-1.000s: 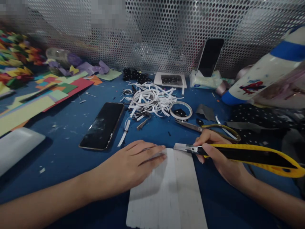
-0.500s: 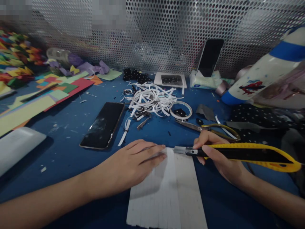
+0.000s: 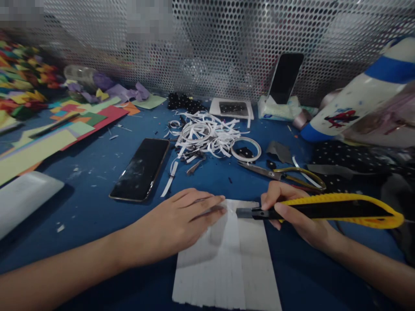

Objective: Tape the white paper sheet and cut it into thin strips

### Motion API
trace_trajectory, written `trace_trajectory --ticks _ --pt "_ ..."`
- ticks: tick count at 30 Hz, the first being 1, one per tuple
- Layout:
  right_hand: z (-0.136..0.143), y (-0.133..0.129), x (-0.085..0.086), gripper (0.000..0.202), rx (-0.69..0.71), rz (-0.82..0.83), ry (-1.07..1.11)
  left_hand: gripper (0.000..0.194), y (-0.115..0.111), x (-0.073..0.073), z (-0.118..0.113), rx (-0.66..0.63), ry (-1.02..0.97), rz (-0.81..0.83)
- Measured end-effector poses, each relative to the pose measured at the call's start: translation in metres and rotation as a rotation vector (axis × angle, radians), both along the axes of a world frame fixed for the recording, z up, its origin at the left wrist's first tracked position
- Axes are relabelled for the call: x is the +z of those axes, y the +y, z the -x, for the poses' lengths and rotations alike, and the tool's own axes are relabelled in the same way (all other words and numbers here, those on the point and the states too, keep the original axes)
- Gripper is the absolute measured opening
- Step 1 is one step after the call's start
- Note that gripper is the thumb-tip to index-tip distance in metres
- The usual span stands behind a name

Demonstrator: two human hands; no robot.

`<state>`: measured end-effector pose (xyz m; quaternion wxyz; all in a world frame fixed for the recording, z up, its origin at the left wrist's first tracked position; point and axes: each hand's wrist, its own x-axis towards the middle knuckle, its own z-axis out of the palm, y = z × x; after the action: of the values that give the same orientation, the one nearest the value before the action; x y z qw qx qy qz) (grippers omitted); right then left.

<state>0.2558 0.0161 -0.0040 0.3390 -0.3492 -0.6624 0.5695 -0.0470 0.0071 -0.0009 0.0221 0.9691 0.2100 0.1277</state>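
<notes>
Drawn slightly nearer since the earlier frame is the yellow-and-black cutter (image 3: 340,208), its blade (image 3: 244,213) now seen inside the far edge of the pale board (image 3: 257,263) rather than at that edge. Both hands are kept apart. By the right hand (image 3: 300,218) the cutter is clamped close to its blade end, probably for finer control, with the handle left to project to the right; whether the board is touched by the blade cannot be told. The left hand (image 3: 181,220) is laid flat over the far left part of the board, nothing gripped, presumably so that sliding is prevented. The board is placed at the near middle of the worktop (image 3: 87,224), its left part covered by white strips (image 3: 207,278) set side by side, its right part uncovered. Beyond the right hand, scissors (image 3: 264,171) are left lying, apparently within easy reach, while loose white trimmings (image 3: 207,134) are heaped farther off, seemingly out of the way.
</notes>
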Motion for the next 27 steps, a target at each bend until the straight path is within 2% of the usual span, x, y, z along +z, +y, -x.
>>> trace_trajectory --ticks 6,8,14,17,27 --pt "0.0 -0.005 0.01 0.025 0.143 0.049 -0.08 0.045 0.002 0.001 -0.001 -0.006 -0.003 -0.007" --pt "0.0 -0.007 0.011 0.025 0.149 0.041 -0.082 0.043 0.002 0.002 -0.001 -0.008 0.011 -0.007" --pt "0.0 -0.004 -0.002 0.022 -0.117 -0.063 0.039 0.045 0.002 0.002 0.0 -0.011 0.019 -0.009" --pt "0.001 -0.001 -0.006 0.022 -0.182 -0.074 0.011 0.044 0.002 0.002 -0.001 -0.011 0.027 -0.004" --pt "-0.001 -0.003 0.003 0.025 0.044 -0.009 -0.029 0.041 0.001 0.001 -0.001 -0.004 0.018 -0.026"
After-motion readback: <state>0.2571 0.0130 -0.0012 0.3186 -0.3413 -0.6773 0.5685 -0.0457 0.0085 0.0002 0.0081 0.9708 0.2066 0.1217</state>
